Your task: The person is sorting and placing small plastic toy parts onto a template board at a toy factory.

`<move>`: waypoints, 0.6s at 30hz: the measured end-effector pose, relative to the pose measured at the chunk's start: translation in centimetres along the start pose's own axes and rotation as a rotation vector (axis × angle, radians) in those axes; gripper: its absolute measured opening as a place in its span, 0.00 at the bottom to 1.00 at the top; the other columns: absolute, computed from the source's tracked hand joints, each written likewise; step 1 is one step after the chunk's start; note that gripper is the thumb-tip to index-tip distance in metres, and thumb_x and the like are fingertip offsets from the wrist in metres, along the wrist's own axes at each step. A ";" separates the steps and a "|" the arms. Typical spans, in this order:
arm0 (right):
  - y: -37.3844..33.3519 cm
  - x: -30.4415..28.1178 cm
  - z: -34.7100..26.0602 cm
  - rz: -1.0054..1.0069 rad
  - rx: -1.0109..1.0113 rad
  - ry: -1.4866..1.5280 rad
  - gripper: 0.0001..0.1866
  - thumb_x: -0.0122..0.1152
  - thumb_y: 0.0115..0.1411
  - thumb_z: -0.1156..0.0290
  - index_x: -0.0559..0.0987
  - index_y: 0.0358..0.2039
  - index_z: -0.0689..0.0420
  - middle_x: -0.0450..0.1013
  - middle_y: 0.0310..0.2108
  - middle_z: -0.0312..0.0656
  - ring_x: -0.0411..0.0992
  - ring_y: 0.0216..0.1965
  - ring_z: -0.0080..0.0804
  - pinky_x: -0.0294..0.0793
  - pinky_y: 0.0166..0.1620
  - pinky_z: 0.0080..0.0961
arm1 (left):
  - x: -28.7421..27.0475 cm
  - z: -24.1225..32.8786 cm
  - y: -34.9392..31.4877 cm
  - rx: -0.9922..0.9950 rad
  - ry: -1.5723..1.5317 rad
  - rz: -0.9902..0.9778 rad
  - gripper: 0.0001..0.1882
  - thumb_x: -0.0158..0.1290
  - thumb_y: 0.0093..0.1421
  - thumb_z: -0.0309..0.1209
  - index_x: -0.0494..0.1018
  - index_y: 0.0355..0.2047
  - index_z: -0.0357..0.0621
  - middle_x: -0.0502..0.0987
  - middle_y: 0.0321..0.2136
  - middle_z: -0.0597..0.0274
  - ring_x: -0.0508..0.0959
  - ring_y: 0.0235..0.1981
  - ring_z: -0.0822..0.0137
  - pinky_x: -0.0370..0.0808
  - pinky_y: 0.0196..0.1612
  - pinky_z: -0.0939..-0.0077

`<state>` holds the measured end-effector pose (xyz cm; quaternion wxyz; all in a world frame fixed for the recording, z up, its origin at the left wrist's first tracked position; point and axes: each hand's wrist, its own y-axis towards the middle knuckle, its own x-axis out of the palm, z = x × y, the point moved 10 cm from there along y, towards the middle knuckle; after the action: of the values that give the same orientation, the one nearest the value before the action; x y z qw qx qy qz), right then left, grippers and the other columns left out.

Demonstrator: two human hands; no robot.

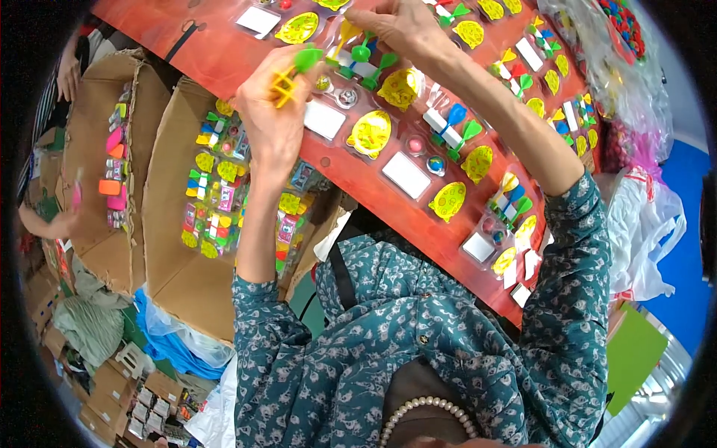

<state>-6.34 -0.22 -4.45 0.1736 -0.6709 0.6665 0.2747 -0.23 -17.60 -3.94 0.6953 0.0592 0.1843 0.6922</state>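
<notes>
Left hand (270, 112) clutches plastic pieces (307, 58), right hand's (407, 31) hold unclear; bag's (646, 224) red print (637, 175) illegible.

green spoon (307, 58): smooth plastic | bag (641, 228): glossy plastic | carton (166, 179): matt cardboard | sleeve (571, 246): cloth

No words or numbers can be read clearly. At 3 o'clock, a white plastic bag (635, 228) bears red printing, crumpled into the folds and illegible. Between 9 and 10 o'clock, pink packets (226, 197) inside a large cardboard carton (166, 224) carry printed fronts, too small to make out. At 8 o'clock, cardboard boxes (110, 401) show small marks, too faint and tiny to tell.
</notes>
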 end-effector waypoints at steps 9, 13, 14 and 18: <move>-0.4 0.6 -2.8 0.028 -0.114 -0.450 0.28 0.60 0.55 0.56 0.71 0.10 0.67 0.58 0.07 0.53 0.62 0.10 0.41 0.59 0.15 0.35 | 2.6 1.3 1.1 0.210 0.443 -0.158 0.13 0.50 0.46 0.16 0.75 0.34 0.35 0.76 0.34 0.53 0.78 0.33 0.59 0.73 0.35 0.73; 0.2 1.9 -3.4 0.007 -0.178 -0.600 0.20 0.63 0.51 0.54 0.77 0.18 0.61 0.70 0.14 0.50 0.71 0.17 0.44 0.68 0.21 0.33 | 2.6 1.7 1.4 0.234 0.528 -0.145 0.15 0.49 0.42 0.14 0.76 0.32 0.37 0.75 0.31 0.51 0.77 0.31 0.56 0.72 0.33 0.71; -0.4 2.0 -4.2 0.046 -0.267 -0.615 0.22 0.64 0.49 0.55 0.76 0.13 0.61 0.68 0.12 0.51 0.72 0.17 0.46 0.69 0.20 0.35 | 2.7 2.7 1.2 0.294 0.582 -0.134 0.13 0.49 0.42 0.15 0.75 0.30 0.37 0.74 0.30 0.51 0.76 0.31 0.54 0.72 0.32 0.69; -0.4 2.5 -2.4 0.037 -0.258 -0.448 0.21 0.65 0.49 0.55 0.76 0.13 0.61 0.68 0.12 0.52 0.71 0.17 0.47 0.66 0.20 0.37 | 3.4 1.2 1.1 0.203 0.677 -0.162 0.10 0.51 0.44 0.17 0.75 0.29 0.36 0.72 0.28 0.49 0.75 0.30 0.50 0.70 0.31 0.63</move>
<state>-5.73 -3.63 -4.15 0.2250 -0.5975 0.5831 0.5024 -0.93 -13.97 -3.07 0.6380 -0.1192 0.4759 0.5935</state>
